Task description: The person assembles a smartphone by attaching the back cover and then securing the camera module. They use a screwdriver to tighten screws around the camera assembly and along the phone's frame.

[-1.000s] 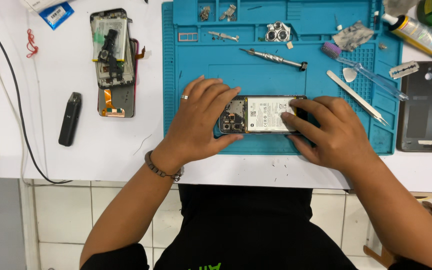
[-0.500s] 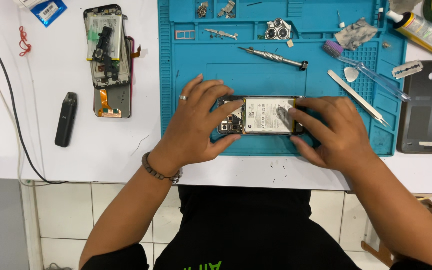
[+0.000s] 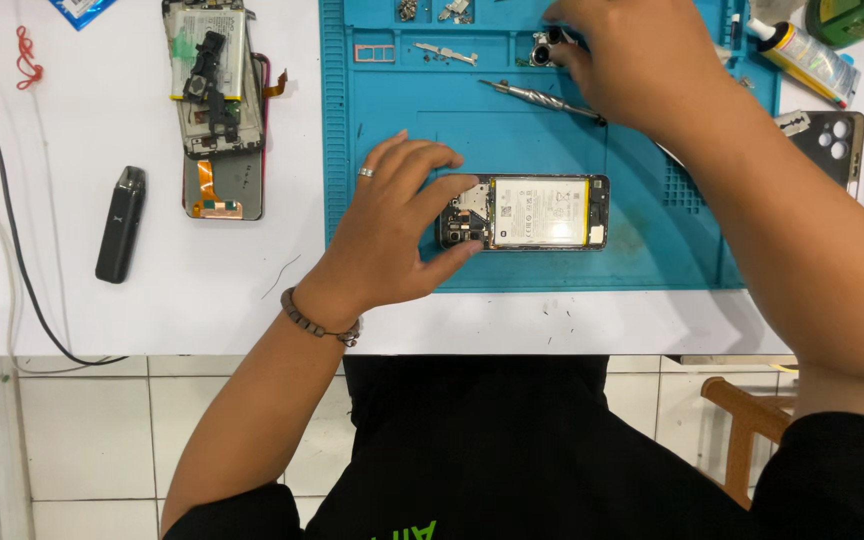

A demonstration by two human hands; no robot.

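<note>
Lying back-open on the blue mat, near its front edge: the opened phone, cover already off, pale battery and dark board exposed, reassembly seemingly not yet done. Steadying its camera end with the left hand, grip pinching the frame between thumb and fingertips. Reaching with the right hand to the small camera part beside the screwdriver at the mat's far edge, grip curled, closure impossible to tell.
</note>
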